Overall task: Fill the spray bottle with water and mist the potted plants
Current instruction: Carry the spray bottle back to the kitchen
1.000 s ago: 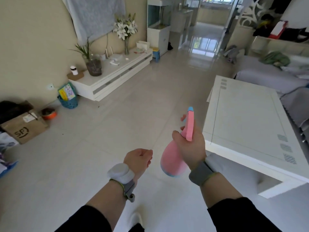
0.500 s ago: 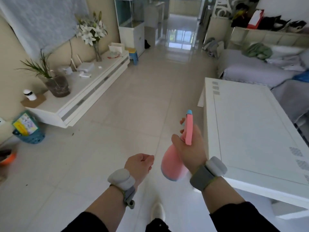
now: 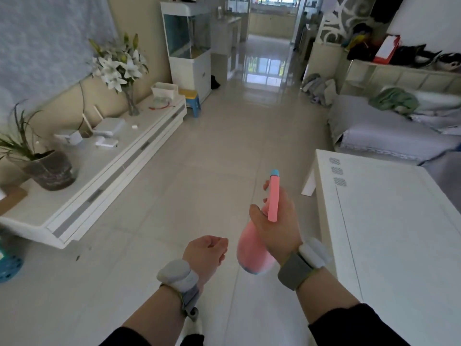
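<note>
Right hand (image 3: 275, 222) is closed around the pink spray bottle (image 3: 252, 253); left hand (image 3: 205, 253) is curled loosely, empty, just beside it.

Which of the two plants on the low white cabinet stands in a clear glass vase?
The white lilies, farther along the cabinet. The grassy green plant at the near end grows in a dark round pot.

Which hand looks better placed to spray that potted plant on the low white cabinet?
The right hand, most likely: it already grips the pink spray bottle by its neck, fingers near the trigger. The left hand is curled and holds nothing. The potted plant sits off to the left, so the arm must swing across.
</note>
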Demonstrator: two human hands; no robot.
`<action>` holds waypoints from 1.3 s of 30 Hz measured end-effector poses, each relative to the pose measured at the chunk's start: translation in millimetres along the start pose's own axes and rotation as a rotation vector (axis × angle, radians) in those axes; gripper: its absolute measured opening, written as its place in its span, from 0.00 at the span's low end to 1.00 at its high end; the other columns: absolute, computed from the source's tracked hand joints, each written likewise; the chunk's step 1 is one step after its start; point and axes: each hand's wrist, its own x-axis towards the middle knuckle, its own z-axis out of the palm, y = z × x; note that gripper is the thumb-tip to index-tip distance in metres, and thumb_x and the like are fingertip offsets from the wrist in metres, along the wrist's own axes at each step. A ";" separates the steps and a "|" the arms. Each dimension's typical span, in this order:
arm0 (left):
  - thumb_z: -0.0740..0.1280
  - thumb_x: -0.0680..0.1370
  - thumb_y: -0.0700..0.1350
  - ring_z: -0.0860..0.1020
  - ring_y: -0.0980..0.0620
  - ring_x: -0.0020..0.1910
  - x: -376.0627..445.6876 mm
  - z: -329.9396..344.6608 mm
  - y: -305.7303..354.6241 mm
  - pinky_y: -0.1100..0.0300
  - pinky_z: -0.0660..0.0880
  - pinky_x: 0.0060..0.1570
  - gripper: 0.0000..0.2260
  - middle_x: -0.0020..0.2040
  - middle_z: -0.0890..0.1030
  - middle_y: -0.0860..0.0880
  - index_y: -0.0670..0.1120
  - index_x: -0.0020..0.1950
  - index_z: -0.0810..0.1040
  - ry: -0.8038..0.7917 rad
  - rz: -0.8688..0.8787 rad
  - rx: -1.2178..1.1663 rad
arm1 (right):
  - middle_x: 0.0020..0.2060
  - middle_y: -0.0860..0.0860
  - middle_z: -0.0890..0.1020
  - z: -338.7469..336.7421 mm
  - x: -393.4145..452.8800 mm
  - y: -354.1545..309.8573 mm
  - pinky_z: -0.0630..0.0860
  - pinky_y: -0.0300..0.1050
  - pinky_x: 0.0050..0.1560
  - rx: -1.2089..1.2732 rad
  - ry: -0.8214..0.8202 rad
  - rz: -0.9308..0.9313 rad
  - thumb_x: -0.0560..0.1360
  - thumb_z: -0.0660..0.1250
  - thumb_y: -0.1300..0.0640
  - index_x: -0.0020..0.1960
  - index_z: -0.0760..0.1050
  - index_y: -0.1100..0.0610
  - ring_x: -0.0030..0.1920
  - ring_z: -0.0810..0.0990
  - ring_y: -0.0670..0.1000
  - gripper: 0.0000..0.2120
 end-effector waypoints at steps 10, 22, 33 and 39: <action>0.68 0.75 0.46 0.78 0.49 0.34 265.0 -5.8 125.7 0.51 0.80 0.47 0.08 0.33 0.82 0.48 0.47 0.37 0.81 -0.102 0.099 0.101 | 0.46 0.53 0.74 85.5 242.7 25.3 0.75 0.55 0.54 -0.034 0.160 0.068 0.70 0.68 0.63 0.61 0.70 0.57 0.50 0.74 0.57 0.20; 0.70 0.75 0.46 0.78 0.49 0.32 529.7 73.7 253.9 0.47 0.80 0.45 0.08 0.33 0.83 0.47 0.48 0.35 0.81 -0.149 0.107 0.101 | 0.46 0.56 0.75 118.6 529.2 99.8 0.74 0.51 0.51 -0.035 0.212 0.077 0.70 0.68 0.65 0.60 0.71 0.59 0.48 0.75 0.57 0.19; 0.69 0.76 0.44 0.77 0.47 0.34 770.3 131.0 386.8 0.47 0.80 0.46 0.08 0.35 0.82 0.44 0.45 0.37 0.81 -0.137 0.070 0.034 | 0.45 0.52 0.74 159.3 818.7 148.6 0.73 0.47 0.51 -0.016 0.165 0.049 0.71 0.68 0.62 0.62 0.70 0.56 0.49 0.75 0.55 0.20; 0.68 0.77 0.47 0.77 0.47 0.35 946.8 157.1 476.1 0.48 0.79 0.47 0.09 0.37 0.82 0.44 0.44 0.40 0.80 -0.212 0.114 0.045 | 0.50 0.51 0.75 196.3 996.7 173.9 0.71 0.43 0.53 -0.002 0.239 0.037 0.72 0.69 0.63 0.65 0.69 0.57 0.51 0.75 0.50 0.23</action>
